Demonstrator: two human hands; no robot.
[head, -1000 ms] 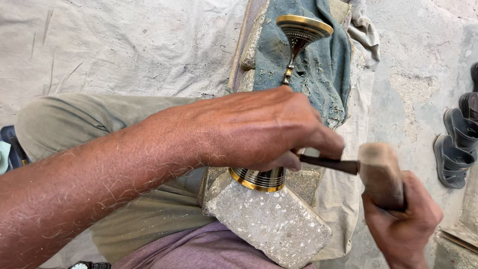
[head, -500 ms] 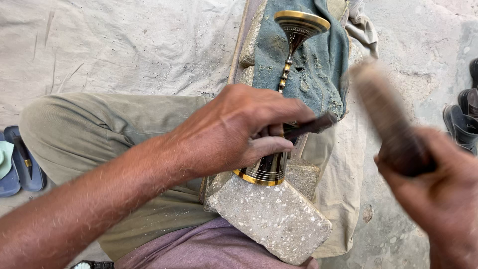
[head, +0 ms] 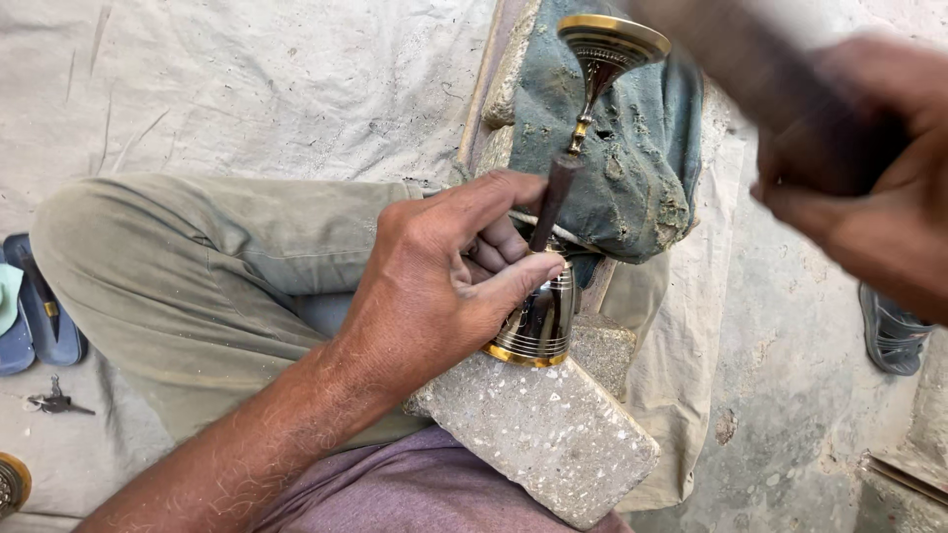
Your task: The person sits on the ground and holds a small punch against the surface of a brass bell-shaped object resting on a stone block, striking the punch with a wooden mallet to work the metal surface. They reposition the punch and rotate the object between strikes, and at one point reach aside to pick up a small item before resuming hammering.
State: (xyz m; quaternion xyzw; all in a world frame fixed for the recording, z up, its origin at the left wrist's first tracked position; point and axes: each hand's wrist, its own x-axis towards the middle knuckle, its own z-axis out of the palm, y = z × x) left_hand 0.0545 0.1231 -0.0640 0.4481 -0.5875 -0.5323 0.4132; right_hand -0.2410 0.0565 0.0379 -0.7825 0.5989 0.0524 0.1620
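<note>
Head view: the left hand is curled around the lower cup of a brass goblet-shaped piece with dark and gold bands, and its fingers pinch a dark chisel that stands upright against the piece. The piece lies tilted, its lower rim resting on a grey stone block at six o'clock from the hand, while its slim stem runs up toward twelve o'clock to a wide gold-rimmed disc. The right hand, blurred at two o'clock, is closed on a wooden mallet raised well apart from the chisel. Behind the stem, a dusty blue-green cloth drapes over a stone edge. At nine o'clock a bent knee in olive trousers rests on pale sheeting. Further left lie a blue sandal and a small bunch of keys. At three o'clock, on the concrete floor, sits another grey sandal. No packages, labels or signs can be made out.
</note>
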